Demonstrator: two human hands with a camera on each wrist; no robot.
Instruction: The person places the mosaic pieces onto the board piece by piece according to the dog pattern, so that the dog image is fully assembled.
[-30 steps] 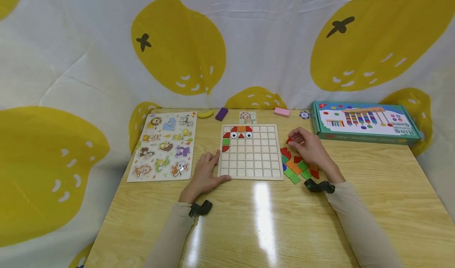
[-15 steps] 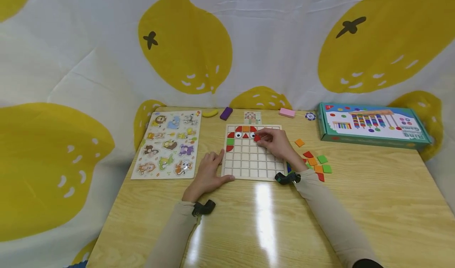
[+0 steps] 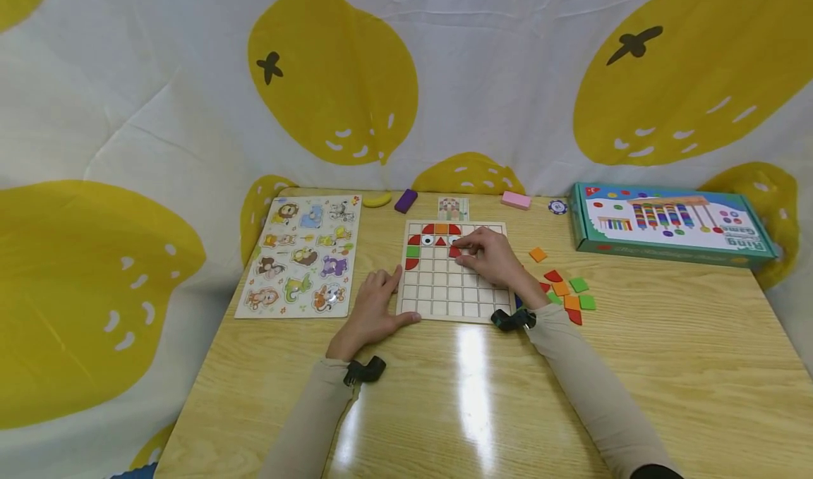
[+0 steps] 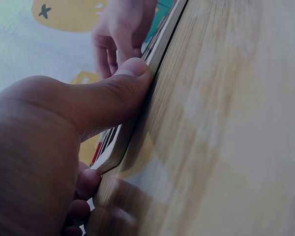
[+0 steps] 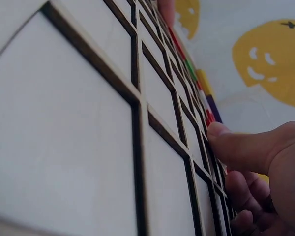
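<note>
A square wooden grid board [image 3: 438, 302] lies on the table with red, green, orange and eye-printed tiles in its upper-left cells. My right hand [image 3: 492, 255] is over the board's upper right, pinching a red tile [image 3: 454, 252] with a curved edge, just below the right eye tile; the fingertips partly cover both. In the right wrist view the thumb [image 5: 246, 145] reaches to the board's far cells. My left hand [image 3: 375, 313] spreads around the near-left corner. Its thumb [image 4: 108, 98] rests along the front edge, and a finger touches the left edge.
Loose tiles [image 3: 571, 302] lie right of the board, partly behind the right forearm. A small picture card [image 3: 453, 209] sits beyond the board. An animal puzzle [image 3: 297, 257] is at left, a boxed game [image 3: 673, 225] at right. A yellow banana piece [image 3: 377, 199], purple block [image 3: 405, 200] and pink block [image 3: 516, 200] line the back.
My right hand has brought the red tile from the loose pile leftward onto the board, then shifted it slightly to the cell under the right eye. The left hand has stayed at the corner.
</note>
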